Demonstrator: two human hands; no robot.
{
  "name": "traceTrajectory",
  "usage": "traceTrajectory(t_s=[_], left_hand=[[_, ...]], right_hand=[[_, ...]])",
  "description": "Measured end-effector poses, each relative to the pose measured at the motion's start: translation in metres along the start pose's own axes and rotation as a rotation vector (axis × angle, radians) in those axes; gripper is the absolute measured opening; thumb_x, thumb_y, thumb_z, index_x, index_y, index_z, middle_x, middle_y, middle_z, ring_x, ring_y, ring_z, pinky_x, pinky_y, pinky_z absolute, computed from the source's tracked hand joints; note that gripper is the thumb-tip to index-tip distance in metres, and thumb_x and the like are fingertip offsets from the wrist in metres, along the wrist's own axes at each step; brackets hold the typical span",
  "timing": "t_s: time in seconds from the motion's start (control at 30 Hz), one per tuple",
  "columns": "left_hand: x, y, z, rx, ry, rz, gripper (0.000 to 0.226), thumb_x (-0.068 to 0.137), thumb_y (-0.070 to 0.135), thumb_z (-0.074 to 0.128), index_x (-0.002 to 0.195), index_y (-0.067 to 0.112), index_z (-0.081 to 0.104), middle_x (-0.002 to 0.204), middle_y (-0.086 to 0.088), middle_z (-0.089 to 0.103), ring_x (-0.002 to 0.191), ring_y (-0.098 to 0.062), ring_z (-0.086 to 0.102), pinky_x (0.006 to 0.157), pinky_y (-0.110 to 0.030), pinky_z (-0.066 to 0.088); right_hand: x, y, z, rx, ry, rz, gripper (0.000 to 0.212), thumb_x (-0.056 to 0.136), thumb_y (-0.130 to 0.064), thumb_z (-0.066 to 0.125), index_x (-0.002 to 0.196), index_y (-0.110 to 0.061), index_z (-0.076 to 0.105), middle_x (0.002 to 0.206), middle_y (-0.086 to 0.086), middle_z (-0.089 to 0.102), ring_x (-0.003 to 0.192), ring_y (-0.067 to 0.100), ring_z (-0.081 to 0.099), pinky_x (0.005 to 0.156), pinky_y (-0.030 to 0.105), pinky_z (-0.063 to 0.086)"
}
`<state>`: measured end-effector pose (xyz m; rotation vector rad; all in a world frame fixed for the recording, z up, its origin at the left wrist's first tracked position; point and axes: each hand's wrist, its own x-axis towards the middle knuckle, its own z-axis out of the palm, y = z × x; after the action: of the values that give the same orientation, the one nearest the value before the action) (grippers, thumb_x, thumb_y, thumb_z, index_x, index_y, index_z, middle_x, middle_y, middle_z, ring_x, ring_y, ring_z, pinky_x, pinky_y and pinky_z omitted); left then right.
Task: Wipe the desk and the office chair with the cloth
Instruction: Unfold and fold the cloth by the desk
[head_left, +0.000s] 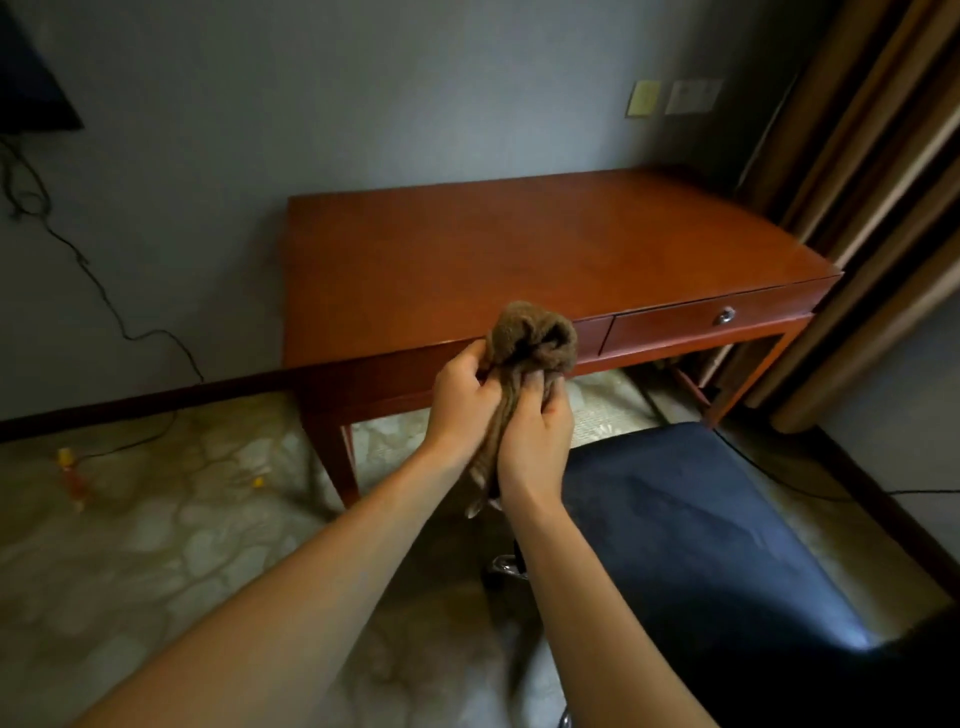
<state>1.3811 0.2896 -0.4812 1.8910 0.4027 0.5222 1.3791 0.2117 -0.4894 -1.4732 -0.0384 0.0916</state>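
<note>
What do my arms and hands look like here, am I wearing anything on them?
Nothing is worn on either. The left arm and right arm show no sleeve right down to the frame edge. The left hand and right hand have no gloves. No watch, bracelet, ring or marking shows on the wrists or fingers.

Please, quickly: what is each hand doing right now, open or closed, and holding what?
Left hand: closed, gripping the brown cloth.
Right hand: closed, gripping the same cloth, in front of the desk.
</note>
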Motion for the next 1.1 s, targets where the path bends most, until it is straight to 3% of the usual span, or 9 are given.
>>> traceTrajectory(t_s=[0.2,0.43,0.53,0.63,0.77,0.87,0.93,1.03,1.1], left_hand=[[0.016,0.078,-0.039,-0.05,0.029,-0.112,0.03,0.099,0.004,0.053,0.122,0.02,0.064,0.111,0.004,0.068,0.104,-0.006,0.061,0.085,-0.015,0.047],[-0.007,0.139,-0.076,-0.055,0.057,-0.237,0.014,0.101,0.012,0.054,0.106,0.023,0.062,0.099,0.006,0.065,0.089,-0.002,0.061,0.065,-0.007,0.044],[-0.017,0.157,-0.092,-0.09,0.069,-0.272,0.01,0.101,0.022,0.058,0.096,0.031,0.059,0.097,0.005,0.067,0.085,0.0,0.063,0.071,-0.017,0.046],[-0.022,0.169,-0.111,-0.13,0.142,-0.225,0.004,0.101,0.028,0.058,0.102,0.031,0.061,0.101,0.004,0.068,0.095,-0.008,0.065,0.081,-0.029,0.052],[-0.021,0.173,-0.149,-0.161,0.203,-0.276,0.019,0.1,0.047,0.054,0.104,0.029,0.062,0.097,0.001,0.067,0.09,-0.015,0.064,0.083,-0.038,0.049],[-0.016,0.174,-0.175,-0.292,0.135,-0.359,0.028,0.1,0.046,0.054,0.12,0.028,0.063,0.11,-0.007,0.07,0.1,-0.022,0.068,0.091,-0.045,0.056],[-0.013,0.177,-0.181,-0.382,0.128,-0.397,0.034,0.101,0.04,0.056,0.13,0.022,0.06,0.114,-0.006,0.069,0.098,-0.018,0.069,0.083,-0.033,0.058],[-0.006,0.171,-0.207,-0.483,0.163,-0.385,0.024,0.101,0.014,0.056,0.125,0.016,0.06,0.109,-0.001,0.069,0.096,-0.01,0.068,0.075,-0.018,0.055],[-0.002,0.164,-0.223,-0.511,0.165,-0.375,0.027,0.098,0.003,0.056,0.115,0.022,0.063,0.109,0.001,0.069,0.103,-0.013,0.067,0.08,-0.02,0.053]], right_hand=[[0.0,-0.088,0.012,-0.057,-0.074,0.058,0.024,0.106,-0.021,0.044,0.12,-0.028,0.062,0.11,-0.005,0.07,0.106,0.008,0.065,0.1,0.042,0.053],[-0.025,-0.165,-0.004,-0.178,-0.237,0.101,0.023,0.104,-0.014,0.043,0.116,-0.016,0.063,0.108,0.001,0.069,0.103,0.012,0.066,0.096,0.045,0.055],[-0.033,-0.188,-0.004,-0.177,-0.294,0.086,0.023,0.106,-0.017,0.044,0.119,-0.022,0.063,0.11,-0.004,0.069,0.105,0.007,0.064,0.097,0.042,0.054],[-0.036,-0.206,0.007,-0.188,-0.336,0.012,0.028,0.104,-0.026,0.047,0.126,-0.023,0.063,0.118,-0.004,0.068,0.113,0.011,0.063,0.101,0.046,0.051],[-0.036,-0.219,0.032,-0.166,-0.395,-0.03,0.03,0.1,-0.019,0.051,0.124,-0.03,0.066,0.121,-0.001,0.069,0.116,0.017,0.063,0.101,0.052,0.051],[-0.041,-0.235,0.053,-0.047,-0.461,0.048,0.029,0.104,-0.01,0.051,0.123,-0.025,0.067,0.117,0.002,0.072,0.114,0.022,0.067,0.101,0.05,0.053],[-0.039,-0.241,0.059,-0.03,-0.513,0.082,0.029,0.104,-0.008,0.051,0.125,-0.019,0.066,0.116,0.005,0.073,0.113,0.024,0.068,0.101,0.052,0.052],[-0.04,-0.245,0.085,-0.054,-0.567,0.096,0.032,0.102,0.0,0.049,0.12,-0.019,0.067,0.112,0.005,0.073,0.11,0.023,0.069,0.099,0.05,0.053],[-0.043,-0.247,0.099,-0.087,-0.586,0.096,0.035,0.102,0.002,0.048,0.12,-0.02,0.068,0.113,0.005,0.072,0.11,0.021,0.069,0.098,0.047,0.055]])
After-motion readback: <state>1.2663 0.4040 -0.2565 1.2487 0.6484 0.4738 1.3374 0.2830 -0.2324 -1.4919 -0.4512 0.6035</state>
